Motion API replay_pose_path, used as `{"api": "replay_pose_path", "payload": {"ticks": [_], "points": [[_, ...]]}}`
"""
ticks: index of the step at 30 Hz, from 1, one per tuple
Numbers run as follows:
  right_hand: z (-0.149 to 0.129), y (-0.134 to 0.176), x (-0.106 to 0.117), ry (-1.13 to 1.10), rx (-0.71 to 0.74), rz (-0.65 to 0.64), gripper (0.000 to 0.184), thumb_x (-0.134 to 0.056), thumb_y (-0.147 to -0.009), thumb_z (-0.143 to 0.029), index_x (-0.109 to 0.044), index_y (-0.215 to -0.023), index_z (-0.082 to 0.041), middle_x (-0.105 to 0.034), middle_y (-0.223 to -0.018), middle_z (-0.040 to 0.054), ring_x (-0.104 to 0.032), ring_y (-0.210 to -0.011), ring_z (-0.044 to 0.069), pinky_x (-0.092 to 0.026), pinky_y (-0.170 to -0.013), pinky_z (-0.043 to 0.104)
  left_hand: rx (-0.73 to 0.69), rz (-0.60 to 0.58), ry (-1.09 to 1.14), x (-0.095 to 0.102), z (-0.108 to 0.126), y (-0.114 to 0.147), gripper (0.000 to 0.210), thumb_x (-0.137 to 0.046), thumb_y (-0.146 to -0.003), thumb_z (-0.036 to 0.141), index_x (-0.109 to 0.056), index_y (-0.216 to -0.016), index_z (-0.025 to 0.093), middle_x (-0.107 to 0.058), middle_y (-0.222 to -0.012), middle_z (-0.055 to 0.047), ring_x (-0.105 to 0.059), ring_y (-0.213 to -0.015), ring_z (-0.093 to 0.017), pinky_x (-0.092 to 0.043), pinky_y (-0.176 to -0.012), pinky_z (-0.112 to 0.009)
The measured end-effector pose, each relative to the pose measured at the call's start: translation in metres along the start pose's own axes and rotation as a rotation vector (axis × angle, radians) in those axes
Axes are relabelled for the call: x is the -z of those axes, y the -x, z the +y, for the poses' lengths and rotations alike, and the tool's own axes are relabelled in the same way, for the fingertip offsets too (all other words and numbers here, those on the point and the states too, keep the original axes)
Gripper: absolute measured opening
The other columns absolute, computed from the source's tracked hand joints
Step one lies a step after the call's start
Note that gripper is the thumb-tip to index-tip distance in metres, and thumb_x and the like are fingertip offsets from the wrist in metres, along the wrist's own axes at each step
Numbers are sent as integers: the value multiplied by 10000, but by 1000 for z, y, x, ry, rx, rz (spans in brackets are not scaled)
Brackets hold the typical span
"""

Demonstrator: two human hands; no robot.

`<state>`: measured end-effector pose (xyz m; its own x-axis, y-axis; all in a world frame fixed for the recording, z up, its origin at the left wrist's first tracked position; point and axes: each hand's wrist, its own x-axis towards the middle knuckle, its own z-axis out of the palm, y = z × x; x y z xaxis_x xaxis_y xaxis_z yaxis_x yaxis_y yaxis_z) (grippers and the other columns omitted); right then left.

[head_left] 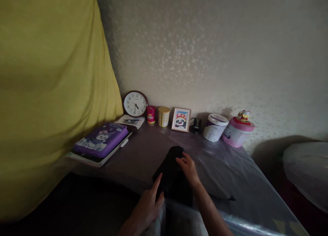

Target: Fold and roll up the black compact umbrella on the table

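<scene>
A dark black cloth item [170, 166] lies at the table's near edge and hangs down over it; its exact kind cannot be made out in the dim light. My right hand [188, 167] is at its upper right side, thumb and fingers bent close together on the fabric. At the lower left side is my left hand [150, 203], index finger stretched along the cloth's edge and thumb held apart from it. The remaining fingers of that hand are mostly hidden.
Along the wall stand a round clock [135, 103], a red can [151, 114], a yellow canister [163, 117], a framed panda picture [181, 120], a black object [196, 125], a white tub [215, 127] and a pink tub [237, 132]. A purple case [102, 140] lies left, beside a yellow curtain [51, 75].
</scene>
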<state>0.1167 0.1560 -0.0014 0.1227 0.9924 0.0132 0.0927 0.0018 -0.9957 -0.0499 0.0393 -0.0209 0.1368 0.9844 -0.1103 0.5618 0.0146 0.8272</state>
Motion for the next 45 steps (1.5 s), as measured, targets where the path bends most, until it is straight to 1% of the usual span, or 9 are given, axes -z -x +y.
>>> {"api": "replay_pose_path", "payload": {"ticks": [5,10,14,20,24,32,36,41,45], "points": [[9,-7,-7,98,32,-26,576,-621,-695,-293,-495,-1202,-53,-588,-541,-44,-587,-474,141,-470,-480,251,14,-23,-59,-2,-3,-1,616,-332,-907,309,-126,-1464,148,-715,-930,-110,-678,-786,-184,-459,-739,-259],[12,-7,-9,139,69,-103,551,-541,-761,-326,-453,-1231,-52,-659,-611,10,-630,-559,164,-492,-537,270,-14,22,-20,-2,2,4,700,-352,-904,248,57,-1463,145,-646,-1164,-141,-650,-980,-179,-440,-853,-250],[11,-6,-11,192,110,-135,523,-512,-770,-330,-455,-1224,-76,-679,-663,23,-642,-600,168,-502,-587,289,-95,67,-81,-3,3,6,678,-323,-908,228,63,-1465,200,-522,-1341,-110,-581,-1117,-180,-414,-927,-267],[2,-2,-15,350,194,-146,414,-483,-773,-262,-507,-1158,-111,-687,-669,14,-638,-606,160,-484,-665,304,-135,-19,-246,-2,0,5,619,-340,-907,260,-77,-1466,269,-664,-1100,-69,-629,-958,-183,-428,-876,-283],[-2,6,-14,378,250,-186,345,-470,-796,-223,-530,-1128,-151,-689,-724,9,-644,-666,157,-482,-715,304,-100,-50,-248,1,4,4,683,-392,-851,213,-97,-1466,254,-658,-1097,-68,-609,-996,-182,-416,-897,-278],[1,43,1,500,696,-305,213,-465,-900,-230,-665,-973,-223,-685,-1013,57,-595,-1013,193,-452,-914,354,-74,-26,-171,-1,-4,1,671,-358,-862,223,-79,-1471,172,-651,-1140,-104,-594,-1072,-184,-394,-947,-268],[11,36,-2,613,804,-335,256,-468,-907,-218,-642,-1094,-226,-647,-1170,71,-516,-1183,226,-389,-1010,444,-73,-15,-159,-2,-6,1,691,-367,-850,216,-70,-1470,152,-617,-1217,-111,-557,-1141,-185,-379,-980,-278],[25,-15,0,744,801,-224,312,-421,-914,-202,-612,-1160,-205,-608,-1244,90,-485,-1231,240,-350,-1031,496,-75,-2,-106,-1,-6,2,707,-398,-821,199,-113,-1468,167,-451,-1405,-97,-500,-1212,-173,-360,-1015,-284],[28,-36,9,761,684,-26,338,-398,-909,-215,-603,-1174,-172,-599,-1246,132,-535,-1178,239,-405,-995,464,-48,4,-35,-1,-10,1,717,-424,-825,208,-107,-1467,221,-487,-1380,-64,-499,-1217,-156,-368,-1017,-290]]}}
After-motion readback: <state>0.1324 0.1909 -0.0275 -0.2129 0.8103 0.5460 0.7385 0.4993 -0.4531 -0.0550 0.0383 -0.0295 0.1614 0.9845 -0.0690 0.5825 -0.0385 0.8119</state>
